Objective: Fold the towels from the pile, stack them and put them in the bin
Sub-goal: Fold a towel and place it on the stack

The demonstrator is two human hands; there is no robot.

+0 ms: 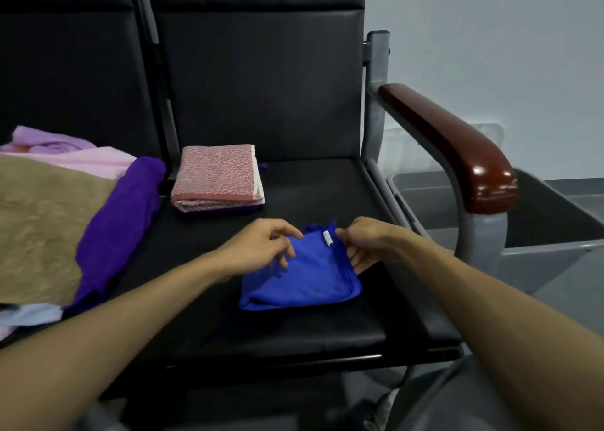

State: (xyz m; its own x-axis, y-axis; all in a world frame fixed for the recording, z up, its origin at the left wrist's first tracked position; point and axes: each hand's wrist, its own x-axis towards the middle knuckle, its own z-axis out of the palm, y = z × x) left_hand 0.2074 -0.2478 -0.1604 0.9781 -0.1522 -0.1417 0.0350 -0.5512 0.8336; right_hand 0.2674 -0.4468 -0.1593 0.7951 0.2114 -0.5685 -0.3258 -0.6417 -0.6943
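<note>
Both forearms reach to the blue towel (304, 283) folded near the seat's (294, 335) front edge, right hand (364, 244) pinching its far right corner, left hand (261, 247) bent-fingered on its far edge, grip unclear; the pink stack (217, 177) lies toward the rear left corner, nearer the left hand.

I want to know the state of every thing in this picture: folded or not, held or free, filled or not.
blue towel: folded, flat on the seat, held at its far edge by both hands.
left hand: grips the blue towel's far edge.
right hand: pinches that edge beside the white label.
patterned pink towel: folded, free, lying on a folded purple towel.
pile of towels: unfolded, untouched.
bin: open, no towel in the part seen.
</note>
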